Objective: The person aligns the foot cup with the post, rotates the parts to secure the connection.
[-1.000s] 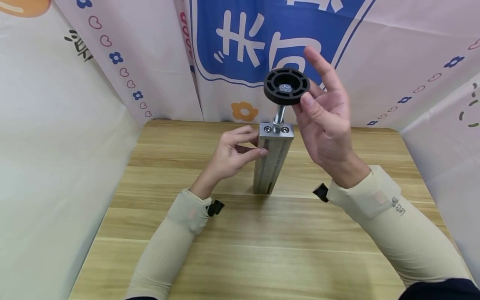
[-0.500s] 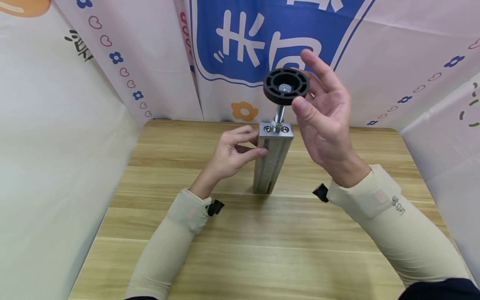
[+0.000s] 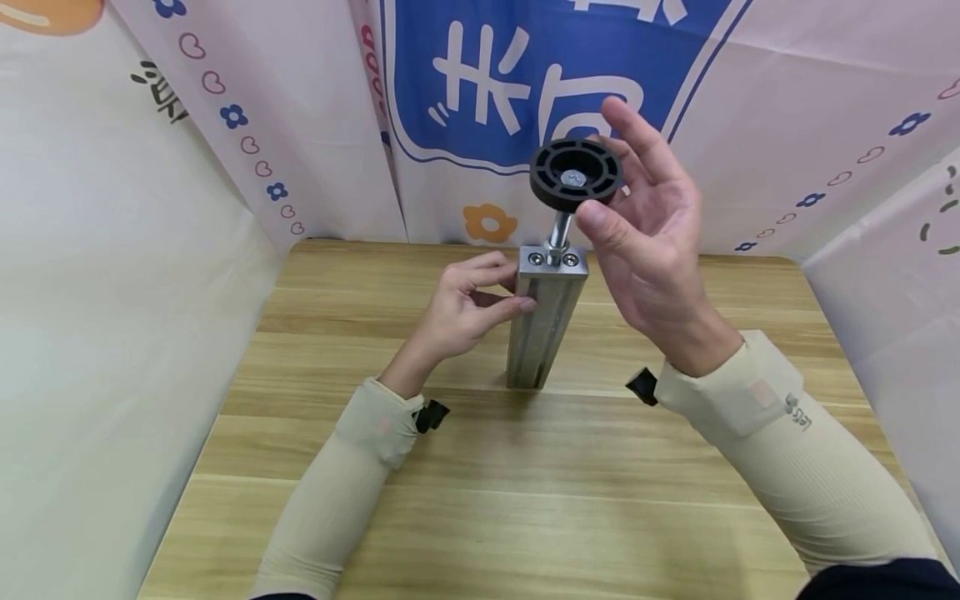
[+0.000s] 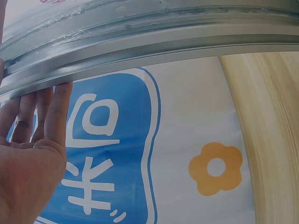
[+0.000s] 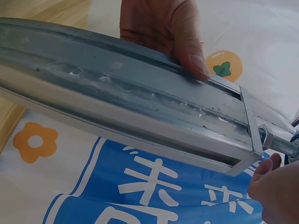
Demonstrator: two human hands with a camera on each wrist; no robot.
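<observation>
An aluminium profile (image 3: 534, 333) stands upright on the table, with a screwed end plate (image 3: 552, 262) on top. From the plate rises a threaded rod with a nut (image 3: 557, 242), carrying a round black levelling foot (image 3: 576, 175). My left hand (image 3: 476, 304) grips the profile just below the plate, thumb in front and fingers behind. In the right wrist view that thumb (image 5: 196, 63) presses the profile's edge. My right hand (image 3: 652, 233) holds the foot's rim, thumb at the near side; its other fingers are partly hidden behind the disc. The index finger points up.
The wooden table (image 3: 480, 500) runs up to a printed cloth backdrop (image 3: 787, 125), close behind the profile. A white cloth wall (image 3: 112, 292) borders the left side, and another cloth wall (image 3: 892, 275) the right.
The right thumb has slid leftward along the near rim of the foot, while the fingers shifted slightly behind it. My left hand and the profile have stayed in place.
</observation>
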